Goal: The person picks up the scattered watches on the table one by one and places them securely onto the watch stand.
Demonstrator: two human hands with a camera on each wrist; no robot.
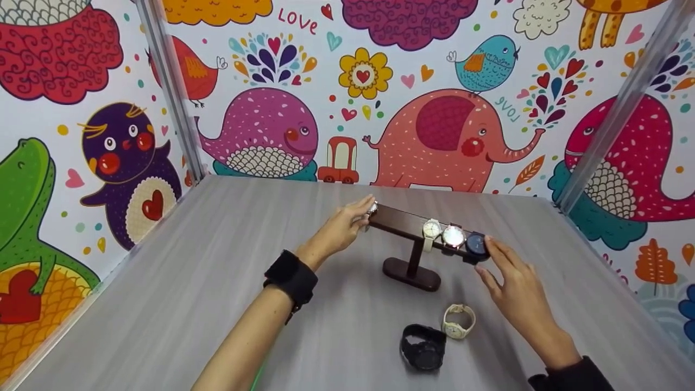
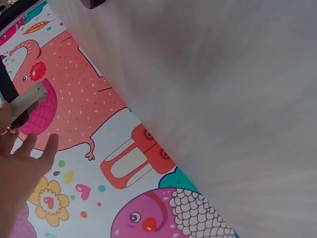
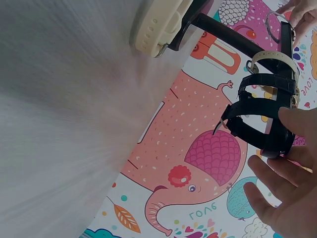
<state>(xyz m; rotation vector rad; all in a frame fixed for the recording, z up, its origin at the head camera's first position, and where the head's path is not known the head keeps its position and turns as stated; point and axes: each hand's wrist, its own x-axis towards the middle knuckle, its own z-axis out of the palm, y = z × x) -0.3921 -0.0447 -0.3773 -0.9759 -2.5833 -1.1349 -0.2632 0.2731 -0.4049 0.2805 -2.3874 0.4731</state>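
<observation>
A dark brown T-shaped watch stand (image 1: 399, 218) stands on the table, its bar tilted down to the right. My left hand (image 1: 342, 224) grips a silver watch (image 1: 373, 207) at the bar's left end. On the right half hang a cream watch (image 1: 431, 230), a watch with a bright, glaring face (image 1: 453, 236) and a dark blue watch (image 1: 477, 244). My right hand (image 1: 518, 296) pinches the dark blue watch at the bar's right end. In the right wrist view, dark straps (image 3: 255, 106) loop beneath the bar, and my thumb lies against the end one.
In front of the stand's base (image 1: 411, 274), a black watch (image 1: 423, 347) and a cream watch (image 1: 459, 321) lie on the grey table (image 1: 163, 304). Printed cartoon panels (image 1: 434, 141) with metal posts (image 1: 171, 92) enclose the table's back and sides.
</observation>
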